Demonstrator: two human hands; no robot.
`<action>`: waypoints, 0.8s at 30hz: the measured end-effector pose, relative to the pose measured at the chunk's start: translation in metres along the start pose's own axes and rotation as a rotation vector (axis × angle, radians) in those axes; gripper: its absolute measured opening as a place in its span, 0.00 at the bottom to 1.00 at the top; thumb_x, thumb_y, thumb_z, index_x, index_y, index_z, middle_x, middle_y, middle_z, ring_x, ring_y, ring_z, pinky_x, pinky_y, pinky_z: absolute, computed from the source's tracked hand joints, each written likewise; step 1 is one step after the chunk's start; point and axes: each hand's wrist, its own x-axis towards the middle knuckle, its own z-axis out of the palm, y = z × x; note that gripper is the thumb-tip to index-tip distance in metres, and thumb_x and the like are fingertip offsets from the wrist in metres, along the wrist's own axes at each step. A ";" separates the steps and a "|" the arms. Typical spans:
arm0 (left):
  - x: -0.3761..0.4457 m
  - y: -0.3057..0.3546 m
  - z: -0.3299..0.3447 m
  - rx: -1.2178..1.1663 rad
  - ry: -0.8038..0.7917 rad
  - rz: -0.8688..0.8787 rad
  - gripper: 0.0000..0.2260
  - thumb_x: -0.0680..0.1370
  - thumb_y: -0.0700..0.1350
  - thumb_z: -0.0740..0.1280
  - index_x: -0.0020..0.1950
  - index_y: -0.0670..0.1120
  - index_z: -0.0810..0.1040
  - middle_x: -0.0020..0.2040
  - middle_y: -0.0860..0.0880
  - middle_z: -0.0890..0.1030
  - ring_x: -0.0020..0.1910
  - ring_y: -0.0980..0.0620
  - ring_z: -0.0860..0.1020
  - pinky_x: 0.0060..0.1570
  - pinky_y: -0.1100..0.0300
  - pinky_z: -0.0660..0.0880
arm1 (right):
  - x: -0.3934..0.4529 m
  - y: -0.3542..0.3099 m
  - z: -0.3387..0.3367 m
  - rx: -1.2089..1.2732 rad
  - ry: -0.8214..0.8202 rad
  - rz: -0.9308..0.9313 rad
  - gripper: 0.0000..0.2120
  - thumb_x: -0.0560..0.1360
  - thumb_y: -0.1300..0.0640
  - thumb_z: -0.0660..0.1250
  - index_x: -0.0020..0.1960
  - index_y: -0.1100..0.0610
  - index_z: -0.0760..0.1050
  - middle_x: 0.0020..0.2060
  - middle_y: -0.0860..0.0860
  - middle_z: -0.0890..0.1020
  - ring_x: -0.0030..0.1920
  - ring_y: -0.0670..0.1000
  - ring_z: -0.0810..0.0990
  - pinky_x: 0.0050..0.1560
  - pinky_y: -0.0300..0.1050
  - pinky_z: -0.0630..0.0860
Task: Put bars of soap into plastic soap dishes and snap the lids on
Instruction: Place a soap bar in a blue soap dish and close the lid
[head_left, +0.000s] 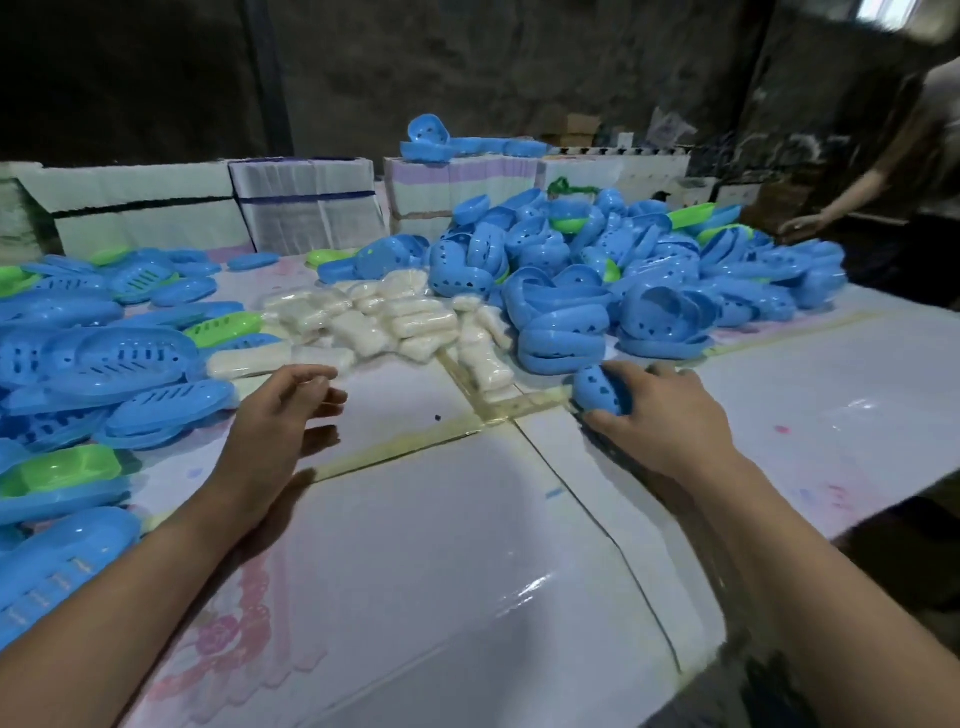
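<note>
- My right hand (670, 415) grips a blue soap dish (602, 389), fingers curled over it, right at the taped seam (498, 413) on the table (441, 545).
- My left hand (283, 421) hovers left of that seam, fingers loosely curled, holding nothing.
- Wrapped soap bars (384, 322) lie heaped just behind the seam, between both piles.
- Slotted blue and green lids (124, 364) crowd the table well left of the seam.
- A big pile of blue dishes (623, 280) rises behind and right of the seam.
- Another person's hand (802, 226) reaches in beyond that pile.
</note>
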 end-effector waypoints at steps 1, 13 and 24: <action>0.000 0.001 0.000 0.003 -0.003 -0.004 0.14 0.85 0.43 0.61 0.47 0.55 0.83 0.47 0.47 0.84 0.50 0.46 0.81 0.44 0.56 0.80 | 0.005 0.011 0.002 -0.050 0.028 0.045 0.30 0.72 0.32 0.61 0.71 0.42 0.65 0.61 0.55 0.75 0.62 0.61 0.70 0.56 0.54 0.71; 0.000 -0.005 -0.002 0.059 -0.021 -0.049 0.13 0.84 0.43 0.62 0.48 0.57 0.83 0.43 0.54 0.85 0.43 0.45 0.81 0.43 0.56 0.75 | 0.043 0.059 0.004 -0.209 0.226 0.209 0.19 0.74 0.51 0.64 0.64 0.52 0.73 0.62 0.58 0.70 0.61 0.63 0.66 0.56 0.55 0.64; -0.003 0.001 0.003 0.030 0.043 -0.040 0.13 0.82 0.37 0.64 0.43 0.50 0.83 0.42 0.48 0.83 0.41 0.47 0.80 0.40 0.58 0.80 | 0.060 -0.121 0.010 0.543 0.226 -0.302 0.08 0.72 0.54 0.65 0.48 0.49 0.81 0.39 0.46 0.81 0.44 0.52 0.78 0.42 0.47 0.74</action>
